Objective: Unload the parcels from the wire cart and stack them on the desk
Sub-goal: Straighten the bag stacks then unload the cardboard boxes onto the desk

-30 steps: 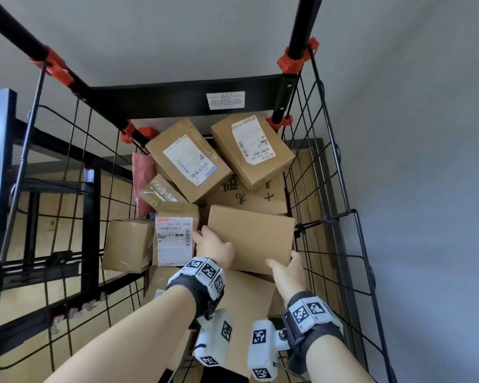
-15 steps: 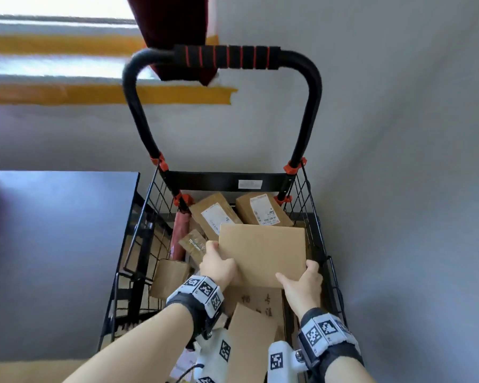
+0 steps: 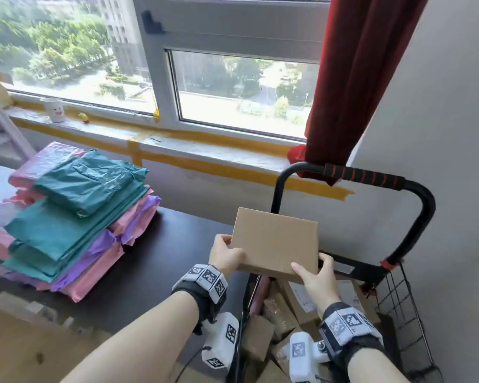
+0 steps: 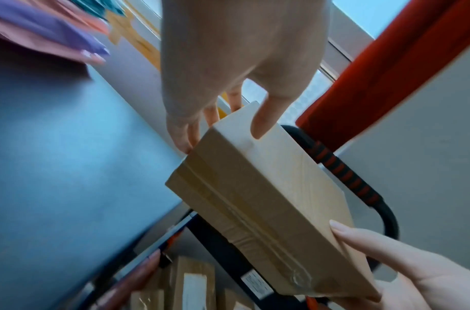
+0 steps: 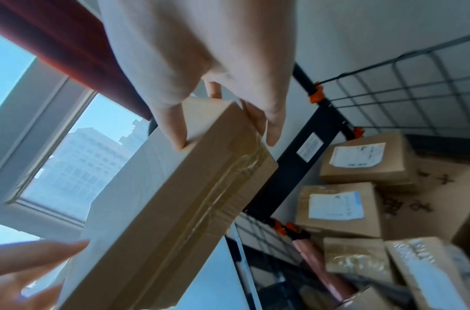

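Observation:
A flat plain cardboard parcel (image 3: 275, 240) (image 4: 268, 199) (image 5: 159, 209) hangs in the air above the wire cart (image 3: 398, 299), beside the dark desk (image 3: 155, 261). My left hand (image 3: 226, 254) (image 4: 228, 63) grips its left near corner, thumb on top. My right hand (image 3: 315, 277) (image 5: 215, 63) grips the right near corner, thumb on top and fingers underneath. Clear tape runs along the parcel's side. Several labelled cardboard parcels (image 5: 360, 159) lie in the cart below.
A stack of green, pink and purple mailer bags (image 3: 67, 217) fills the desk's left part. The cart's black handle (image 3: 365, 176) with red grip rises behind the parcel. A windowsill (image 3: 150, 134) with a white mug (image 3: 54, 109) and a red curtain (image 3: 357, 78) lie beyond.
Both hands have lifted the flat parcel out of the cart to desk height. The head view has swung up from the cart's inside to the desk and window.

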Available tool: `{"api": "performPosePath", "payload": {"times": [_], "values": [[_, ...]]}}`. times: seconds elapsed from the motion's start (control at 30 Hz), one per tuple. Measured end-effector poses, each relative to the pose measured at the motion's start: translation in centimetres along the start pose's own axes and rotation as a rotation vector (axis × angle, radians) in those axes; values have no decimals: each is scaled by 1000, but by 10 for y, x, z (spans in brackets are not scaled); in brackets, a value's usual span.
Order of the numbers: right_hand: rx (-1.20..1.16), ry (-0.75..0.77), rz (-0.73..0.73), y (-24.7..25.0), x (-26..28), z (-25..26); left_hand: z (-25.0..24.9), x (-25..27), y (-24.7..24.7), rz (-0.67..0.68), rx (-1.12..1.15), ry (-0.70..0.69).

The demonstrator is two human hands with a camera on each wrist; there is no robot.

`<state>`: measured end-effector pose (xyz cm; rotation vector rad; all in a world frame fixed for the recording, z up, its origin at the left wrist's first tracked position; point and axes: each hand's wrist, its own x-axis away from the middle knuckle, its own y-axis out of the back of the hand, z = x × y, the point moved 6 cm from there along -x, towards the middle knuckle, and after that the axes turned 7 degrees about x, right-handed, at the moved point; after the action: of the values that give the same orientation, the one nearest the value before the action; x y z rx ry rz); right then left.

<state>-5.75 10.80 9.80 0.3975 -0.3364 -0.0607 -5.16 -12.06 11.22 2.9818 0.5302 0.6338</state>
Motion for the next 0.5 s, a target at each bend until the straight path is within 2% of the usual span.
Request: {"api": "performPosePath", "payload": {"times": [0.07, 0.17, 0.3, 0.5], "values": [[13, 10, 8, -42, -4, 14, 4, -16, 47, -39, -16, 0], [-22, -13, 30, -104, -6, 30, 12, -40, 107, -23, 1, 6], [-10, -39, 43, -177, -12, 43, 25, -79, 168, -6, -40, 12], [40, -57, 64, -257, -34, 63, 50, -141, 236, -152, -104, 24]]}}
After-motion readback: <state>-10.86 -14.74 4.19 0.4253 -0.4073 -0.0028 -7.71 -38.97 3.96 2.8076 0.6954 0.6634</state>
